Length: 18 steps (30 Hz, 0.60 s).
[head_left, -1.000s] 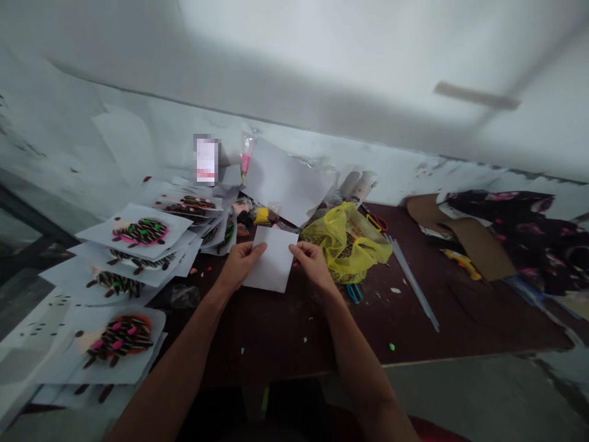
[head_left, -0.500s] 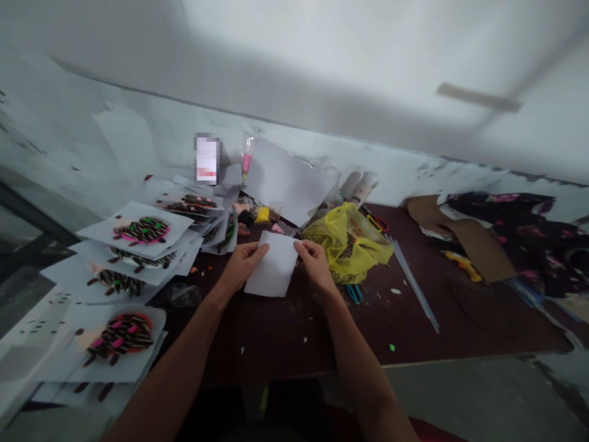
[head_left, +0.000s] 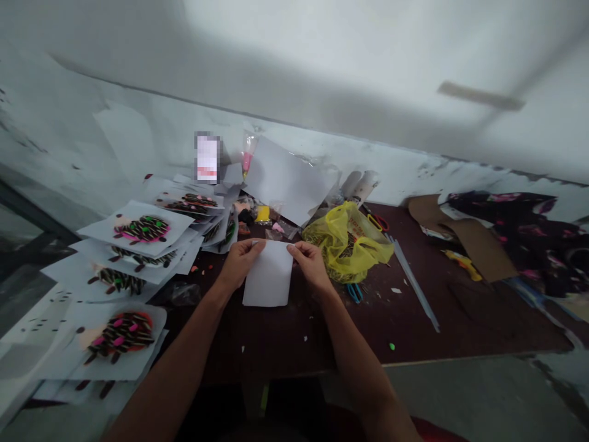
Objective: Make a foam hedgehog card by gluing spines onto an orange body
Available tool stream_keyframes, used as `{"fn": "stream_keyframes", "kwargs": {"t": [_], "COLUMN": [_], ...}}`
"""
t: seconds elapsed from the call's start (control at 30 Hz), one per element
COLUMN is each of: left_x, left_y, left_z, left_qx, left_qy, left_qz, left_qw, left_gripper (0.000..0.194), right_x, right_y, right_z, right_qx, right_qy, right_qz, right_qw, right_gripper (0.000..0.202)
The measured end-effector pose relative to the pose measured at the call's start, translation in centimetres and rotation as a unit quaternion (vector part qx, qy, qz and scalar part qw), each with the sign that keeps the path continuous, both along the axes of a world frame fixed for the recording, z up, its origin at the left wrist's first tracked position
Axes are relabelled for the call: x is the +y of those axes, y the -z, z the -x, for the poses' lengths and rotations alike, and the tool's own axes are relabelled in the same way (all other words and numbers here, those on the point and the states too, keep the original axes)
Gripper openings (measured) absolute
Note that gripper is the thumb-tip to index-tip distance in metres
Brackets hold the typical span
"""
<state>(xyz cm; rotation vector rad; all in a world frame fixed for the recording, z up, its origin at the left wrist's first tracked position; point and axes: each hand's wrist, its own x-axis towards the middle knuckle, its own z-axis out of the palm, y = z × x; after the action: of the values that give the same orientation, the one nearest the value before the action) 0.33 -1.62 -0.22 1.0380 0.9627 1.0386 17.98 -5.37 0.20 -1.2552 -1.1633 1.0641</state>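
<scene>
A small white sheet of paper (head_left: 268,276) is held upright over the dark red table (head_left: 294,350). My left hand (head_left: 240,263) pinches its upper left corner, thumb on the near face. At the upper right corner, my right hand (head_left: 311,261) grips it the same way. The fingers behind the paper are mostly hidden. Just right of my right hand lies a yellow plastic bag (head_left: 350,245) with brown pieces inside. Behind the paper are a yellow packet (head_left: 262,213) and some pink and black clay-like lumps.
Stacked sheets with hedgehog figures (head_left: 142,229) fill the left side. A large white sheet (head_left: 285,178) leans at the back. Red-handled scissors (head_left: 378,222), clear strips (head_left: 414,282), a yellow tool (head_left: 462,264) and brown cardboard (head_left: 481,248) lie right.
Both hands have drawn the paper slightly down and left, and it hangs straighter, less tilted than before. The grip at both upper corners remains.
</scene>
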Motion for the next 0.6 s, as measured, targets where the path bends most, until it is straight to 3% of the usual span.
{"fn": "stream_keyframes", "kwargs": {"t": [0.2,0.43,0.6], "left_x": [-0.06,0.46,0.84], "left_y": [-0.05,0.27,0.26], "left_z": [-0.07,-0.04,0.2], "left_qx": [-0.011,-0.018,-0.052], "left_qy": [-0.014,-0.078,-0.105], "left_qz": [-0.001,-0.031,-0.02], "left_qw": [1.0,0.996,0.993], "left_gripper": [0.043,0.034,0.037], "right_x": [-0.01,0.19,0.37], "right_y": [-0.11,0.08,0.27], "right_z": [-0.01,-0.2,-0.61], "right_qx": [-0.021,-0.05,-0.074], "right_qy": [0.01,0.019,0.065], "right_qz": [-0.017,-0.02,-0.041], "right_qw": [1.0,0.998,0.994], "right_gripper": [0.036,0.037,0.035]}}
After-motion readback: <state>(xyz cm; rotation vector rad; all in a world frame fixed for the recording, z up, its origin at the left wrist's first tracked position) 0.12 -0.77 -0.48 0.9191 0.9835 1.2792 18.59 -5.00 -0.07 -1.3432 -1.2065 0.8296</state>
